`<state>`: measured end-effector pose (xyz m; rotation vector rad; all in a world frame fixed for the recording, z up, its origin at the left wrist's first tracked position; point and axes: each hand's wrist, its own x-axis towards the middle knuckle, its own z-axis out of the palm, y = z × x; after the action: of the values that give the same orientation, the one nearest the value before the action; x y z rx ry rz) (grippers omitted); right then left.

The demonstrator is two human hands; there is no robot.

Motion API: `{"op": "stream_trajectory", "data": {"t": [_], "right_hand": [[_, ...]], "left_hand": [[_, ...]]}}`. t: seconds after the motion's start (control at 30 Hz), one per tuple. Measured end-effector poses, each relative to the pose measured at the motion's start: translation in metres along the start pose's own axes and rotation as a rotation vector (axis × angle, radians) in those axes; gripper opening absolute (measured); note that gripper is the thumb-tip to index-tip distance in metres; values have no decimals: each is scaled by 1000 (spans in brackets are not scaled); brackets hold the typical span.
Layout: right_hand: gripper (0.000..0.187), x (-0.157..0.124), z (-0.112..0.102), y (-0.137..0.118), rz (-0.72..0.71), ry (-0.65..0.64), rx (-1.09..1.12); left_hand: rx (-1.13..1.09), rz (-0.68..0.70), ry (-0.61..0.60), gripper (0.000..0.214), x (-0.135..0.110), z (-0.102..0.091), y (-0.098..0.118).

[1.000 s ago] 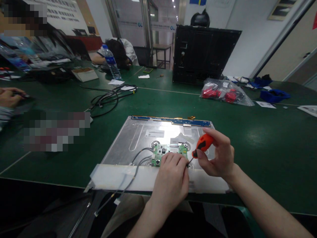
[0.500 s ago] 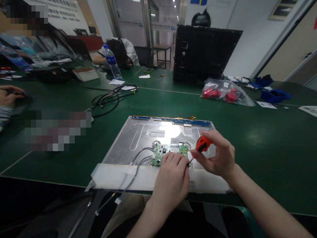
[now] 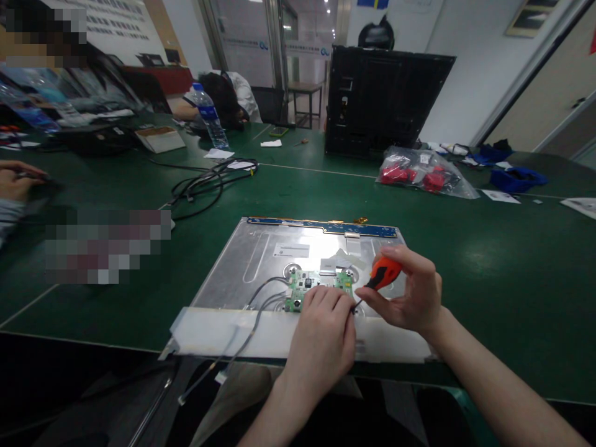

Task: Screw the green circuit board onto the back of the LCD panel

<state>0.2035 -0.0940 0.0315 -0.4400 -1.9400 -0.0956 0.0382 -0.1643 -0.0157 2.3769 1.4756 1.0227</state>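
A flat display panel [image 3: 218,279] lies back side up at the table's front edge. On it sits a green circuit board [image 3: 297,292], with dark cables [image 3: 257,318] running from its left side. My left hand [image 3: 326,326] rests over the board's lower right part, its fingers curled close together; what the fingertips grip is hidden. My right hand [image 3: 414,292] is closed round the orange and black handle of a screwdriver [image 3: 385,273]. The screwdriver leans, its shaft pointing down and left to the board's right corner beside my left fingers. Whether its tip sits on a screw is hidden.
A pale protective sheet [image 3: 223,332] covers the panel's near edge. Beyond lie a coil of black cable [image 3: 200,183], a plastic bag with red parts [image 3: 423,175], a large black screen [image 3: 386,99] and a water bottle [image 3: 209,115]. At left is another person's hand [image 3: 21,177].
The screwdriver handle has turned and tipped further to the right in my right hand. My left hand and the board have stayed in place.
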Motion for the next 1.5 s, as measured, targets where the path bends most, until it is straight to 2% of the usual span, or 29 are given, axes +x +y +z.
{"op": "stream_trajectory", "data": {"t": [0.23,0.5,0.73,0.93,1.07,1.27,1.5], "right_hand": [[53,4,0,-3,24,5,-57],[66,2,-1,-4,26,-14,-24],[63,0,0,-2,3,6,-10],[56,3,0,-4,-6,4,-83],[61,4,0,-4,-12,-7,-113],[70,-1,2,-3,22,29,-38],[65,-1,0,-2,39,-4,-10]], "left_hand": [[-4,-4,-6,17,0,-1,1],[-31,-15,-32,17,0,-3,1],[-4,-10,3,18,-1,0,1],[6,-9,4,18,0,1,1],[-7,-19,-15,18,0,0,2],[-29,-38,-47,17,0,-3,2],[-16,-16,-22,18,0,-3,2]]}}
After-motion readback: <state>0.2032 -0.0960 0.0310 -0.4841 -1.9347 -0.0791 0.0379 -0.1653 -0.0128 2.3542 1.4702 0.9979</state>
